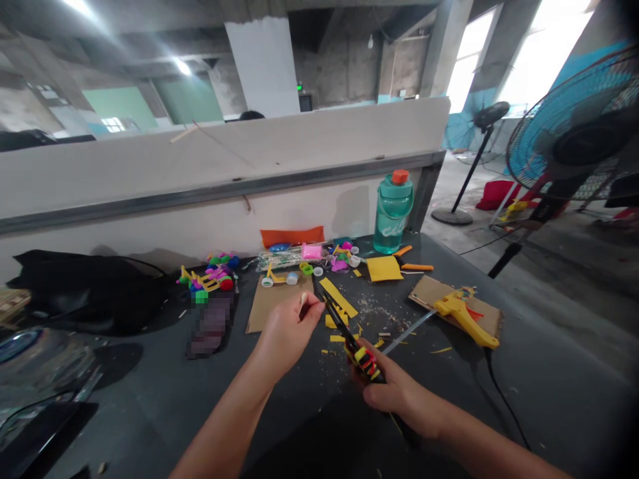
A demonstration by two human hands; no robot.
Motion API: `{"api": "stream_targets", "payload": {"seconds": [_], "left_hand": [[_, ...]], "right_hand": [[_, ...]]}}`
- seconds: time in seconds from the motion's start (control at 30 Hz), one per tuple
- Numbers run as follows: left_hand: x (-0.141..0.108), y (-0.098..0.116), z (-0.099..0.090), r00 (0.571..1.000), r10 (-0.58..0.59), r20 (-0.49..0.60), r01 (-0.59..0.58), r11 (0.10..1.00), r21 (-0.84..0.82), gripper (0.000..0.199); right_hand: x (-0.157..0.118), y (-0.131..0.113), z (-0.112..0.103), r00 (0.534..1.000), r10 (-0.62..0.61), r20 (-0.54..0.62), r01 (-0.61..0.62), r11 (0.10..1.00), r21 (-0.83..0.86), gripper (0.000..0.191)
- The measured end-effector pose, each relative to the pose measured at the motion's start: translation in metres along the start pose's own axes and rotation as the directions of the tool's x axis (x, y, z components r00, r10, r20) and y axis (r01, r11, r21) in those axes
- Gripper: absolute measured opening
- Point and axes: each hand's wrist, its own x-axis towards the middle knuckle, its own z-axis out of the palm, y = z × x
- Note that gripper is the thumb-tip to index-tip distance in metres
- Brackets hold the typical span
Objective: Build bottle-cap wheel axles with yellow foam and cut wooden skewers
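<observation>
My left hand (292, 326) is closed in a pinch near the middle of the table, with a small pale piece at its fingertips. To its right, my right hand (387, 382) wraps round a long black tool (342, 322) with red and yellow parts at its grip. The tool's tip points up and left, close to my left fingertips. Beyond the hands lie a yellow strip (338, 297) and small yellow scraps. A cardboard sheet (257, 306) lies behind my left hand, with a small yellow wheeled piece (279, 279) at its far edge.
A yellow glue gun (466, 316) rests on cardboard at the right, its cord trailing forward. Behind stand a green bottle (390, 216), a yellow sheet (384, 268) and orange-handled tools. Colourful parts (214, 276), a dark pouch and a black bag (84, 289) are at left. A fan stands at right.
</observation>
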Motion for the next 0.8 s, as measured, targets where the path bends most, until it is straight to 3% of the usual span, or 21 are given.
{"api": "stream_targets", "payload": {"seconds": [0.3,0.63,0.8], "left_hand": [[0.001,-0.001,0.002,1.000,0.006,0.023,-0.006,1.000,-0.019,0.020],[0.002,0.000,0.005,1.000,-0.024,0.020,0.025,0.996,-0.087,0.030],[0.001,0.002,0.005,1.000,-0.015,0.012,0.016,0.997,-0.078,0.032]], "right_hand": [[0.000,0.000,-0.001,0.998,0.019,0.055,-0.022,0.998,0.058,0.057],[-0.003,-0.010,0.003,0.998,-0.052,-0.018,0.051,0.997,-0.053,0.055],[-0.001,-0.008,0.003,0.999,-0.044,0.000,0.044,0.999,0.017,0.057]]}}
